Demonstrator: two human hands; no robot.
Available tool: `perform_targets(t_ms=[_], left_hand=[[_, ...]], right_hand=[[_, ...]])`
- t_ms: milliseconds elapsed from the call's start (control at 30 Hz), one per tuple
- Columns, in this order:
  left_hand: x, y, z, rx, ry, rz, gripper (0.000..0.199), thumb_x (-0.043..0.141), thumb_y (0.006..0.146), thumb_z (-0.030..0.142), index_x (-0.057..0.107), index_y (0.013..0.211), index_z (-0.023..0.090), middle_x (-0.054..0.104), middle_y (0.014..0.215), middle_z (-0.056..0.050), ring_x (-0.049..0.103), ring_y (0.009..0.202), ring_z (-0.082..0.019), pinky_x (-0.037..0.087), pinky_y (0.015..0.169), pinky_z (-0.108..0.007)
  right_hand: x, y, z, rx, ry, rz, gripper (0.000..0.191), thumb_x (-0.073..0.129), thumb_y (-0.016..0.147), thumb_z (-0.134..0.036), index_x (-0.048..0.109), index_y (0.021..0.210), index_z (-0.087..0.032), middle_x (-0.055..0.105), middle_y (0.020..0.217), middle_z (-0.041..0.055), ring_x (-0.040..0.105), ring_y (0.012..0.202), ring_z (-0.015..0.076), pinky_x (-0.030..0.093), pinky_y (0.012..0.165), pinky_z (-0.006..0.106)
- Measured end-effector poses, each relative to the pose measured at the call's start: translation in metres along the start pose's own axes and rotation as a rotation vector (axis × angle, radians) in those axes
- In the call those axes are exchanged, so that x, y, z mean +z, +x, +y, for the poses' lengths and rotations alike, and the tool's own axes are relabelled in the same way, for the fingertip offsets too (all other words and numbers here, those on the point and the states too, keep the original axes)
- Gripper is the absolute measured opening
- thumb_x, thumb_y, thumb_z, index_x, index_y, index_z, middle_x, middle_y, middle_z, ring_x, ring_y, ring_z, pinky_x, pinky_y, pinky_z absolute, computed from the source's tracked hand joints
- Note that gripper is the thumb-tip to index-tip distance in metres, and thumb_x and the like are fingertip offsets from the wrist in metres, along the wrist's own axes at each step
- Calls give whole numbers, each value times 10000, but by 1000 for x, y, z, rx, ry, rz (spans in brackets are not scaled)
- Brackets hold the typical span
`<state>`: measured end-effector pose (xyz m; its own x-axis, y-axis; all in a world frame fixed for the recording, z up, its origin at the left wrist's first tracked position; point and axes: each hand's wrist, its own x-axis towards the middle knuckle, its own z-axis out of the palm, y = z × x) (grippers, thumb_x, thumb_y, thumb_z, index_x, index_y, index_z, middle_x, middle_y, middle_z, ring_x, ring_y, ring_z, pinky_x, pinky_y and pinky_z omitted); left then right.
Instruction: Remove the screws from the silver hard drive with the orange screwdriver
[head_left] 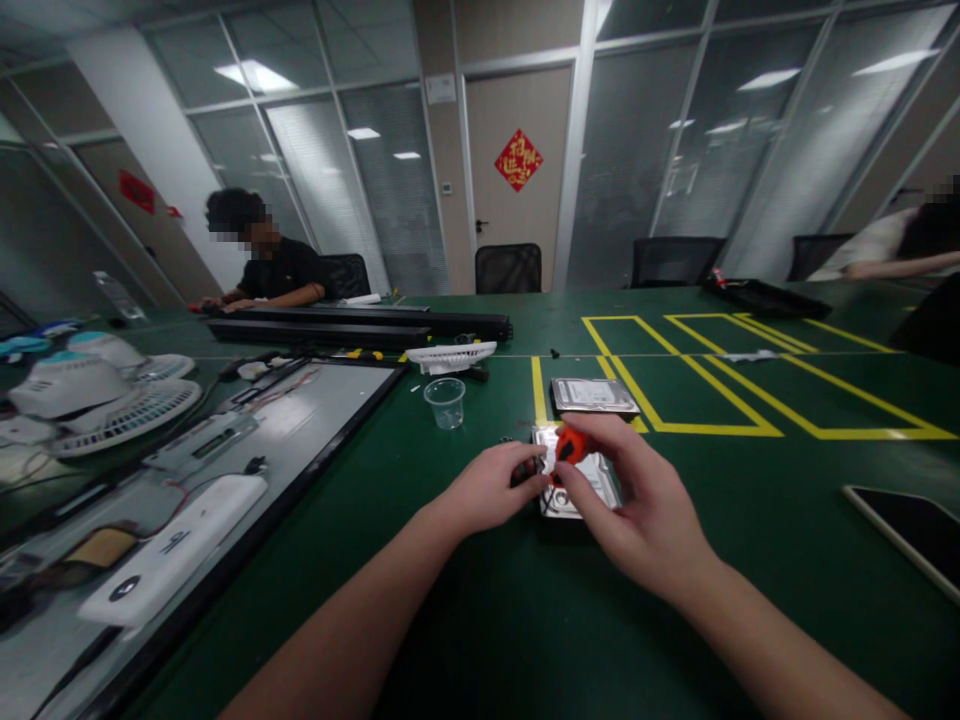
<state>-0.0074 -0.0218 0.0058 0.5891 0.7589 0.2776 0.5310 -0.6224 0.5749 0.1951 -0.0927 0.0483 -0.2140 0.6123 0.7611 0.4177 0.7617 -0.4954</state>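
An opened-up hard drive [598, 478] lies on the green table in front of me, its bright metal showing under my hands. My right hand [645, 495] is closed around the orange-and-black handle of a screwdriver [571, 446] above this drive; the tip is hidden. At the drive's left edge, my left hand [499, 485] has its thumb and forefinger curled against it, with something small and dark between the fingers that I cannot make out. Just behind lies a second hard drive [594, 396], label side up.
A clear plastic cup [445, 402] and a white plastic part [451, 357] stand left of the drives. A large panel [300, 440] with a white device [172, 550] fills the left. A phone [911, 535] lies right. Yellow tape [705, 432] marks the table; a person [281, 265] sits across.
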Motion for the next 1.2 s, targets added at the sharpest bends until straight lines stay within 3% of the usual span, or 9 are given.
perform_targets(t_ms=[200, 433, 867, 1200], left_hand=[[1, -1, -2, -14, -29, -2, 266, 659, 1021, 354, 743, 1214, 192, 757, 1151, -89, 684, 1015, -256, 524, 882, -352], [1, 0, -3, 6, 2, -1, 253, 650, 1031, 364, 748, 1198, 200, 758, 1108, -74, 672, 967, -238, 508, 838, -331], [0, 0, -2, -23, -13, -13, 285, 666, 1010, 349, 746, 1240, 201, 753, 1125, -84, 684, 972, -252, 516, 822, -338], [0, 0, -2, 22, -12, 3, 210, 650, 1033, 353, 748, 1139, 200, 761, 1106, -68, 680, 978, -242, 512, 835, -333]], right_hand=[[0, -1, -1, 6, 28, -37, 502, 654, 990, -175, 549, 1461, -313, 664, 1299, 65, 672, 1141, 236, 563, 1000, 402], [2, -1, 3, 7, -10, -3, 478, 683, 993, -196, 566, 1442, -313, 676, 1240, 58, 679, 1097, 221, 573, 968, 382], [0, -1, -1, 43, 49, -58, 524, 610, 1004, -167, 524, 1500, -316, 666, 1346, 89, 690, 1159, 245, 593, 1001, 428], [0, 3, 2, -22, -37, -9, 472, 705, 990, -205, 576, 1431, -312, 646, 1218, 67, 662, 1094, 226, 579, 962, 392]])
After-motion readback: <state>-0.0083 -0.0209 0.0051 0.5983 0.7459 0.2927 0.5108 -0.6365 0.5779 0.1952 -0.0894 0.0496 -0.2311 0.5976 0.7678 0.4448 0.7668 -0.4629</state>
